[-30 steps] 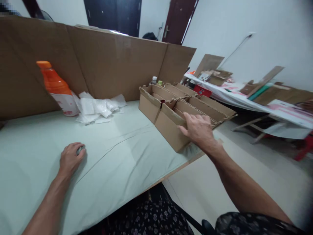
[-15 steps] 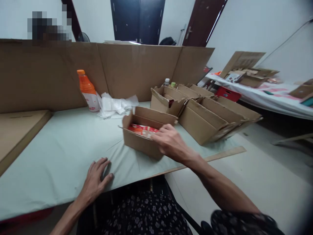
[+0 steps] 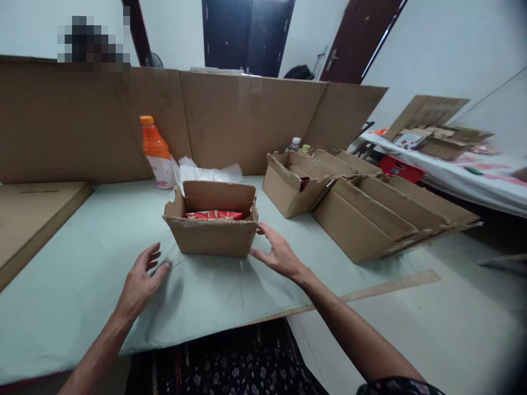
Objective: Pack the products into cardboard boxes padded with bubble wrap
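In front of me an open cardboard box (image 3: 216, 238) stands on the pale green tablecloth (image 3: 206, 291). Red and white packets (image 3: 214, 214) show inside it, partly hidden by its front wall. My right hand (image 3: 278, 255) is at the box's right end, thumb and fingers apart, fingertips touching or nearly touching the corner. To the left of the box, my left hand (image 3: 140, 277) hovers over the cloth with its fingers spread and slightly curled. Nothing is in it, and it is apart from the box.
Several open cardboard boxes (image 3: 358, 219) stand at the right. An orange bottle (image 3: 156, 153) and white plastic wrap (image 3: 214, 173) lie behind the box, before a cardboard partition (image 3: 251, 120). A flat carton (image 3: 41, 219) lies at the left. Beyond the partition is a person, blurred out.
The box has moved left and turned to face me squarely. My right hand has gone from its top edge to its right end. My left hand has lifted and shifted left.
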Demonstrator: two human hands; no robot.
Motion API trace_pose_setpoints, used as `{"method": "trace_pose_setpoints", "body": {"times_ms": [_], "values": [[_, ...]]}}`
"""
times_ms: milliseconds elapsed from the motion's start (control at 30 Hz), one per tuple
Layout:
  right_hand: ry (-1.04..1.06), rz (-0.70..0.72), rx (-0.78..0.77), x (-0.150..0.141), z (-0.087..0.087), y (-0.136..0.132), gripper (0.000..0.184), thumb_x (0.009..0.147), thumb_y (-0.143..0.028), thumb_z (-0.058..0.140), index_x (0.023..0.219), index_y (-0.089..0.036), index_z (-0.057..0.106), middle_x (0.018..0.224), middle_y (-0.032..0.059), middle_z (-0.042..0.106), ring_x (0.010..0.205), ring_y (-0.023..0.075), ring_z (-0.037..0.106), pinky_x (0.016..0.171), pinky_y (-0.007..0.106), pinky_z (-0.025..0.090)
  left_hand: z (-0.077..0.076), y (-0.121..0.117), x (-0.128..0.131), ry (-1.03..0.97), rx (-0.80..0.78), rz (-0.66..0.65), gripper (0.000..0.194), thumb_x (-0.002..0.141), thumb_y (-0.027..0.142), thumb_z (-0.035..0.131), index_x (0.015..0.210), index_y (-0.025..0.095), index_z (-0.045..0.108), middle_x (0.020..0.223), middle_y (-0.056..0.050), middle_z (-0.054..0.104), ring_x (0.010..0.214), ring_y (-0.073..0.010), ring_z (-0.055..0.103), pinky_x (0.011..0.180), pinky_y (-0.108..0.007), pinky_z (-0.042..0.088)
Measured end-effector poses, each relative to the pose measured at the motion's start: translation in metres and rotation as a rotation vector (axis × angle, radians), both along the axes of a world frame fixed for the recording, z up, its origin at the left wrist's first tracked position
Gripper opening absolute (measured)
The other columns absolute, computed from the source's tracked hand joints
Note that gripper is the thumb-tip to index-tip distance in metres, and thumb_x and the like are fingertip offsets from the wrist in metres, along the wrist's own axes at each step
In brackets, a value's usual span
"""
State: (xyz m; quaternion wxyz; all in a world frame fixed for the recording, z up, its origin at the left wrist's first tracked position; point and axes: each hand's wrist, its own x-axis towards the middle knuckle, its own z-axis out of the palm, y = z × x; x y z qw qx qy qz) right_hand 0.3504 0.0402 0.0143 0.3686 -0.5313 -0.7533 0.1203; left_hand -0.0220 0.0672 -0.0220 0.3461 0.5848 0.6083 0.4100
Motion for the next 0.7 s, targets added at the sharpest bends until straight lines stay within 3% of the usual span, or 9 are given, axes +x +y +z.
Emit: {"method": "trace_pose_setpoints", "body": {"times_ms": [133, 267, 400, 567, 700], "values": [[0.103, -0.006, -0.158, -0.017, -0.026, 0.015, 0.074, 0.083, -0.035, 0.075, 0.148, -0.019, 0.044, 0.14, 0.0171, 0.061, 0.119, 0.0312, 0.064, 0.101, 0.051, 0.053, 0.007, 0.029, 0.04, -0.212, -0.008, -0.091, 0.077, 0.067, 0.054, 0.073, 0.132, 0.018, 0.052, 0.13, -0.016, 0.064, 0.119, -0.0314, 0.064, 0.096, -0.047, 0.056], [0.147, -0.045, -0.144, -0.031, -0.03, 0.038, 0.069, 0.081, -0.023, 0.073, 0.145, -0.021, 0.048, 0.136, 0.0142, 0.063, 0.122, 0.0305, 0.061, 0.102, 0.051, 0.053, 0.007, 0.032, 0.055, -0.26, -0.007, -0.057, 0.065, 0.065, 0.05, 0.073, 0.119, 0.018, 0.055, 0.11, -0.009, 0.068, 0.105, -0.0262, 0.066, 0.09, -0.041, 0.056], [0.165, -0.003, -0.174, -0.05, -0.029, 0.073, 0.072, 0.079, -0.019, 0.073, 0.146, -0.021, 0.046, 0.142, 0.0134, 0.06, 0.129, 0.0307, 0.057, 0.105, 0.049, 0.051, 0.007, 0.044, 0.04, -0.249, 0.011, 0.124, 0.062, 0.059, 0.052, 0.076, 0.109, 0.02, 0.058, 0.102, -0.006, 0.067, 0.099, -0.0242, 0.065, 0.087, -0.038, 0.056], [0.153, 0.101, -0.191, -0.087, -0.031, 0.122, 0.085, 0.078, -0.019, 0.074, 0.154, -0.02, 0.035, 0.153, 0.0153, 0.05, 0.138, 0.0307, 0.05, 0.115, 0.049, 0.042, 0.008, 0.078, 0.013, -0.129, 0.014, 0.337, 0.057, 0.054, 0.047, 0.076, 0.102, 0.02, 0.061, 0.094, -0.003, 0.067, 0.094, -0.0242, 0.065, 0.087, -0.04, 0.055], [0.182, 0.168, -0.186, -0.098, -0.035, 0.144, 0.088, 0.077, -0.016, 0.072, 0.157, -0.019, 0.033, 0.152, 0.0161, 0.051, 0.136, 0.0302, 0.051, 0.114, 0.048, 0.043, -0.013, 0.093, -0.004, -0.039, 0.087, 0.431, 0.053, 0.059, 0.048, 0.075, 0.102, 0.02, 0.062, 0.094, -0.002, 0.07, 0.091, -0.0248, 0.068, 0.082, -0.039, 0.055]]}}
